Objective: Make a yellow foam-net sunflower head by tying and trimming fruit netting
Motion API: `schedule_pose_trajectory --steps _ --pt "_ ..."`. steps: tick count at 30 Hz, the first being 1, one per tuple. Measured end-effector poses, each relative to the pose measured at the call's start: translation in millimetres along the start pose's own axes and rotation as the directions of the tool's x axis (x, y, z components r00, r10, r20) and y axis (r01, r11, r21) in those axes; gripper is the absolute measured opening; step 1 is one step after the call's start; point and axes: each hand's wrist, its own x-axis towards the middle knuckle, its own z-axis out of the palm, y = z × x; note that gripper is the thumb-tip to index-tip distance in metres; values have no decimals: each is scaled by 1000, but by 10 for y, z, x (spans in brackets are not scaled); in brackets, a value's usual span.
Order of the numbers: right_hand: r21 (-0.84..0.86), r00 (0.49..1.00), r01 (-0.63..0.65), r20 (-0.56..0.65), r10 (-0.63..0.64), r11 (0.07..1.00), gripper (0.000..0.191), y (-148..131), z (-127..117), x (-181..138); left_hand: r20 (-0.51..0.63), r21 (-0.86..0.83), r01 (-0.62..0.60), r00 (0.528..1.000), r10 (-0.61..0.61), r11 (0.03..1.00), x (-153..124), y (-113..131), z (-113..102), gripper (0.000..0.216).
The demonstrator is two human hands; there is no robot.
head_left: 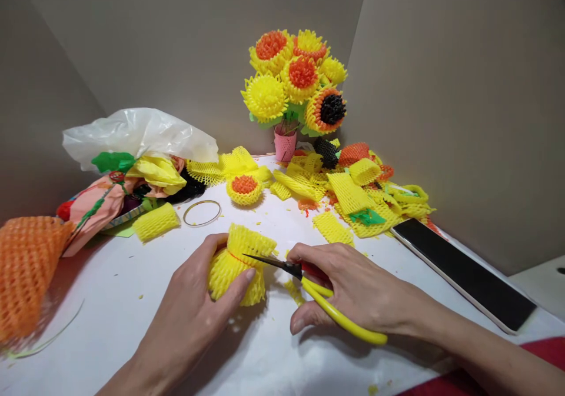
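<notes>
My left hand (203, 290) is closed around a yellow foam net piece (241, 269), cinched at its waist by a thin orange band. My right hand (344, 284) grips a pair of scissors (339, 316) with yellow handles and dark pointed blades. The blade tips lie at the orange band, level with the piece's narrow middle. Whether they touch the foam I cannot tell. Just behind the held piece rests a finished yellow foam flower (244, 190) with an orange centre.
A bunch of foam flowers (295, 81) stands in a pink pot (285, 144) at the back. Yellow net scraps (348, 193) pile up on the right, near a phone (463, 272). A bangle (202, 213), plastic bag (141, 134) and orange foam net (30, 272) lie left.
</notes>
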Motion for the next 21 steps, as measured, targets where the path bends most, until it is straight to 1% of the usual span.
schedule_pose_trajectory --steps 3,7,9,16,21 --pt "0 1000 -27 14 27 1000 54 -12 -13 2 -1 -12 15 1000 -15 1000 7 -13 -2 51" --pt "-6 997 -68 27 68 998 56 -25 -43 7 44 -114 53 998 -49 992 27 -21 -22 49" --pt "-6 996 -88 32 88 996 56 -21 -49 10 48 -146 69 997 -63 987 38 -23 -30 48" --pt "-33 996 -85 26 86 996 53 -1 -38 -11 -12 -149 83 996 -86 985 27 -30 -54 52" --pt "-40 997 -64 31 65 997 52 16 -25 -3 -14 -142 78 997 -80 987 27 -21 -62 51"
